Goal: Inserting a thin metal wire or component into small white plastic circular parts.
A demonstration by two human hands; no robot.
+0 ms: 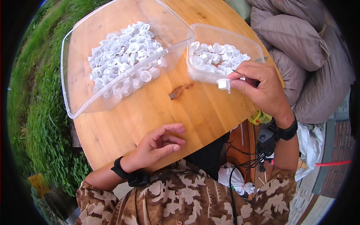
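Observation:
My right hand (pixel 262 84) pinches a small white plastic part (pixel 224 84) at the near edge of the smaller clear box. A thin, dark, pointed tool (pixel 237 72) also sticks out from its fingers; most of it is hidden in the hand. That smaller clear plastic box (pixel 195 73) holds several white plastic parts (pixel 215 54). My left hand (pixel 159 143) hovers over the table's near edge, fingers loosely bent and apart, holding nothing. To the left stands a larger clear box (pixel 86 107) with a heap of similar white ring-shaped parts (pixel 123 52).
Both boxes rest on a wooden table (pixel 180 108) with a rounded edge. Grey-brown padded cushions (pixel 292 41) lie at the right. Below the right forearm are a black device (pixel 265 138) with cables and white plastic bags (pixel 309 146). Grass (pixel 37 112) grows on the left.

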